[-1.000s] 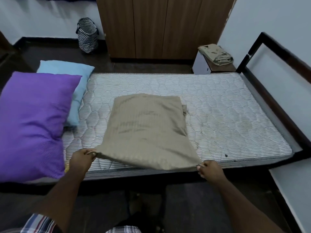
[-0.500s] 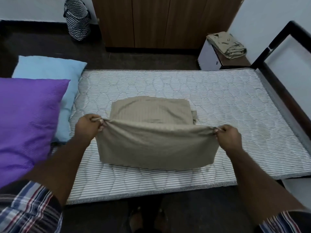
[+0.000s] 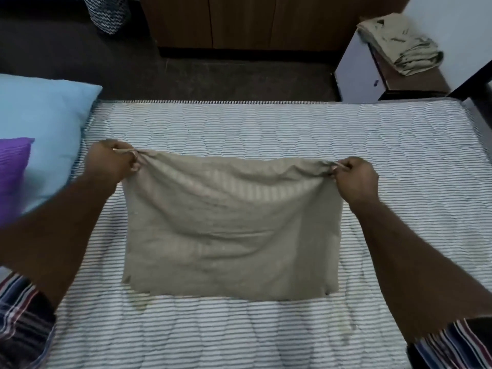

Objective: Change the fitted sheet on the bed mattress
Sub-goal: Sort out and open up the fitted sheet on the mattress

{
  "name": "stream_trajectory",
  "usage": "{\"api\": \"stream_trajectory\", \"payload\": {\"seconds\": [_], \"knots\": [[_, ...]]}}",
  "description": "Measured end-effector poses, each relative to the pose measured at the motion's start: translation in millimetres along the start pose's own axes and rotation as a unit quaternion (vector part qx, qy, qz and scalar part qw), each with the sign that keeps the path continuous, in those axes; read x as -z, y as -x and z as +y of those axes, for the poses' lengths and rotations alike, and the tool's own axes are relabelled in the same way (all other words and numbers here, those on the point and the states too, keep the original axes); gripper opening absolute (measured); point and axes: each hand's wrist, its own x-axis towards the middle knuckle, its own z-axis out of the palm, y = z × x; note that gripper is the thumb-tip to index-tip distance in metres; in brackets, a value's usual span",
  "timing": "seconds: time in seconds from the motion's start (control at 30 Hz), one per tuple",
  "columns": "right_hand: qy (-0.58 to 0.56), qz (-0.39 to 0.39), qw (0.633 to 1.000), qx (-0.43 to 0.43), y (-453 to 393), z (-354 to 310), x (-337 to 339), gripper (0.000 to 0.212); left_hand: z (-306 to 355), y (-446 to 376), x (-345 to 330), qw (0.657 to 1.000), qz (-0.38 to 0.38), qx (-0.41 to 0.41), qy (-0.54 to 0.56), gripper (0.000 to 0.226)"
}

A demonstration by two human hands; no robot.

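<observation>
A folded beige sheet [image 3: 231, 227] lies in the middle of the bare striped mattress [image 3: 372, 161]. My left hand [image 3: 110, 161] pinches its far left corner and my right hand [image 3: 355, 179] pinches its far right corner. The far edge between them is lifted and slightly bunched; the near edge rests flat on the mattress. A second crumpled beige cloth [image 3: 399, 43] sits on a small stand beyond the bed at the upper right.
A light blue pillow [image 3: 40, 134] and a purple pillow [image 3: 13, 171] lie at the left end of the mattress. Beyond the bed are dark floor, a wooden wardrobe [image 3: 239, 20], a patterned basket [image 3: 109, 12] and a white stand [image 3: 359, 73]. The dark bed frame [image 3: 476, 86] rises at right.
Both hands have carried the sheet's near edge up and over toward the far side, folding it over itself. My view has moved closer over the mattress.
</observation>
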Motion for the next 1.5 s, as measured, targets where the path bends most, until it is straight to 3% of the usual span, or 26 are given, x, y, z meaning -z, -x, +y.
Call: {"api": "stream_trajectory", "payload": {"seconds": [0.07,0.13,0.23,0.37,0.43,0.5,0.6,0.67,0.77,0.83,0.9,0.93,1.0,1.03,1.1,1.17,1.3,1.4,1.43,1.5], "knots": [[-0.006,-0.009,1.0,0.004,-25.6,7.5,-21.8,0.025,-0.5,-19.5,-20.7,0.999,0.034,-0.005,-0.027,0.025],[-0.009,-0.037,0.999,0.007,-37.6,23.2,-44.5,0.044,1.7,-15.7,-42.0,0.993,0.055,-0.035,-0.096,0.045],[-0.035,-0.099,0.993,-0.051,-20.7,55.0,-68.3,0.073,-29.1,15.3,-76.8,0.989,0.001,-0.014,-0.149,0.059],[-0.075,-0.128,0.974,-0.172,16.7,106.6,-94.9,0.062,-98.1,54.4,-114.4,0.976,-0.101,0.047,-0.187,0.069],[-0.099,-0.132,0.962,-0.218,25.2,126.8,-107.2,0.065,-120.8,60.2,-124.6,0.958,-0.084,0.059,-0.267,0.075],[-0.112,-0.131,0.956,-0.237,25.0,140.7,-116.0,0.066,-135.8,59.8,-126.9,0.948,-0.046,0.091,-0.303,0.097],[-0.111,-0.125,0.959,-0.23,18.5,150.5,-120.7,0.058,-160.9,50.3,-120.1,0.961,-0.045,0.166,-0.217,0.132],[-0.162,-0.134,0.945,-0.25,13.5,151.9,-119.9,0.044,-170.8,47.3,-116.1,0.968,-0.057,0.188,-0.156,0.141],[-0.266,-0.192,0.903,-0.277,14.5,150.7,-118.9,0.032,-164.6,51.2,-117.2,0.957,-0.061,0.198,-0.201,0.135],[-0.275,-0.225,0.893,-0.275,20.9,148.1,-117.7,0.035,-152.5,58.1,-121.7,0.945,0.004,0.157,-0.286,0.123],[-0.281,-0.222,0.894,-0.271,25.9,147.0,-116.0,0.04,-138.0,74.7,-132.7,0.938,0.055,0.01,-0.342,0.1],[-0.286,-0.221,0.892,-0.269,27.6,147.1,-114.5,0.042,-132.0,87.7,-142.4,0.932,0.044,-0.088,-0.35,0.089],[-0.301,-0.235,0.887,-0.258,31.6,142.8,-110.3,0.045,-128.5,122.3,-172.2,0.899,-0.039,-0.24,-0.365,0.077],[-0.303,-0.245,0.885,-0.253,32.9,142.0,-108.4,0.047,-129.8,140.4,-189.0,0.878,-0.094,-0.275,-0.38,0.074],[-0.298,-0.268,0.882,-0.246,33.9,139.7,-102.8,0.056,-133.2,164.8,-216.7,0.85,-0.181,-0.275,-0.411,0.071],[-0.291,-0.272,0.888,-0.231,34.0,136.2,-96.8,0.058,-136.9,170.9,-233.4,0.847,-0.221,-0.233,-0.423,0.071],[-0.237,-0.207,0.938,-0.145,41.1,121.1,-91.3,0.061,-134.3,160.4,-235.1,0.843,-0.268,-0.178,-0.431,0.077],[-0.193,-0.164,0.948,-0.195,43.8,124.2,-93.9,0.071,-126.2,159.2,-216.7,0.856,-0.269,-0.191,-0.398,0.069],[-0.142,-0.15,0.955,-0.212,44.3,123.6,-94.9,0.077,-125.5,159.4,-207.9,0.865,-0.262,-0.191,-0.383,0.065],[0.053,-0.126,0.979,-0.149,45.8,115.8,-101.5,0.088,-128.2,162.9,-190.0,0.906,-0.206,-0.172,-0.328,0.056]]}}
